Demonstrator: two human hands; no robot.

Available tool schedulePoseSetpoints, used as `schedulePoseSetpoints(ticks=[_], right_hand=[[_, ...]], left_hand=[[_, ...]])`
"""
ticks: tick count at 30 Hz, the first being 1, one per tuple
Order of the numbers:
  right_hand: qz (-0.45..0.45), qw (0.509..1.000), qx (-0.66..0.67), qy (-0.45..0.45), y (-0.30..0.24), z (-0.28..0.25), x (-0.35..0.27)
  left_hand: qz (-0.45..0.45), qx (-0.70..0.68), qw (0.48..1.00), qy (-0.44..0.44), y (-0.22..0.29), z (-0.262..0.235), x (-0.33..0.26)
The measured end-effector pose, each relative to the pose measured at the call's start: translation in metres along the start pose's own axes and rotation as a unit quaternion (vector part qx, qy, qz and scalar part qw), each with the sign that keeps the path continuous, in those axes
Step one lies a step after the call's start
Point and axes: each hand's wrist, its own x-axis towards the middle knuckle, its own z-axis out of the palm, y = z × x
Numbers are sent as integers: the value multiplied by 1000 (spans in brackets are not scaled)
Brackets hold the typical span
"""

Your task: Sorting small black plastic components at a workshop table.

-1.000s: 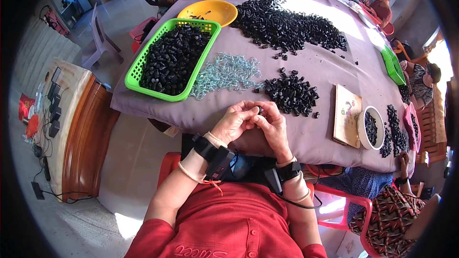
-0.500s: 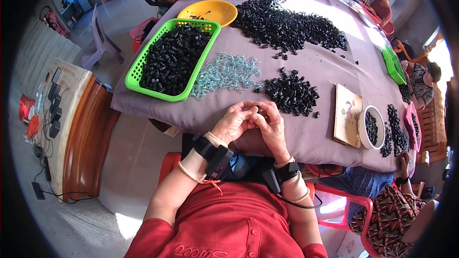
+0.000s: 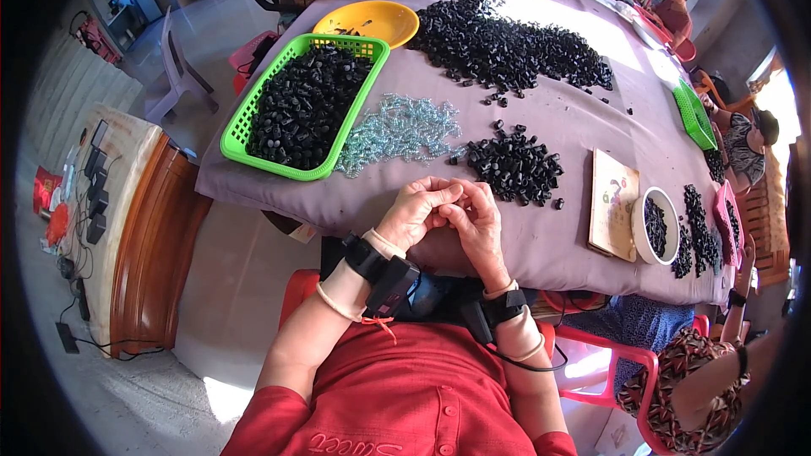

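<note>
Close together above the table's near edge, my left hand point(image 3: 418, 213) and my right hand point(image 3: 480, 221) meet at their fingertips. Both are closed in a pinch, and the fingers hide whatever lies between them. Just beyond my right hand is a small heap of short black cylindrical plastic pieces point(image 3: 514, 165). A pile of clear bluish spring-like pieces point(image 3: 404, 128) spreads beyond my left hand. To its left, a green plastic basket point(image 3: 234, 145) holds many black pieces.
A yellow plate point(image 3: 397, 24) stands behind the basket. Farther back lies a large black heap point(image 3: 507, 46). On the right are a booklet point(image 3: 615, 203) and a white bowl point(image 3: 667, 255) of black pieces. Other people sit around the cloth-covered table point(image 3: 541, 245), one with an arm point(image 3: 735, 312) at lower right.
A dark piece that showed between my fingertips is now hidden as they close together. The neighbour's arm at lower right and the hands at the far left have shifted.
</note>
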Motion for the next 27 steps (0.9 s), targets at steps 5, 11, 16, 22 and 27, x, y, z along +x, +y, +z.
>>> schedulePoseSetpoints(ticks=[5,11,16,22,27], right_hand=[[-3,1000,28,11,-1,1,0],[-11,1000,14,8,-7,1,0],[-39,999,-33,-4,-10,2,0],[-42,994,-96,-30,-16,-1,1],[-65,994,-89,-28,-14,-1,1]], left_hand=[[-1,-49,998,-30,-4,-5,-2],[5,-63,998,-29,-4,-1,-4],[-4,-60,997,-50,1,-12,-3],[6,-30,998,-58,-1,-17,-2],[2,-7,999,-51,0,-15,-4]])
